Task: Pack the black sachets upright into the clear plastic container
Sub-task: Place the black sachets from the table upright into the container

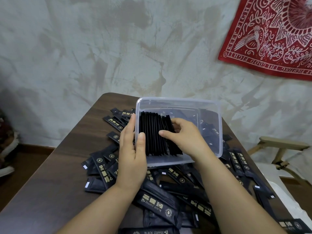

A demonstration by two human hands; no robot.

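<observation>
Sachets [157,206] marked "BLACK COFFEE" litter table [50,166] — left hand [131,159] grips container [179,99].

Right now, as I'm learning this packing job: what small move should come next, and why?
Probably the right hand, gripping the end black sachets, should push them left, flush against the row, while the left hand steadies the clear plastic container. Those last sachets lean away and only the left part is filled, so they could topple.

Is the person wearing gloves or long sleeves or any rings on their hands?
No. The left hand and right hand are bare, with short plain nails and no rings. No watch or bracelet shows, and both arms are sleeveless as far as the picture reaches.
</observation>
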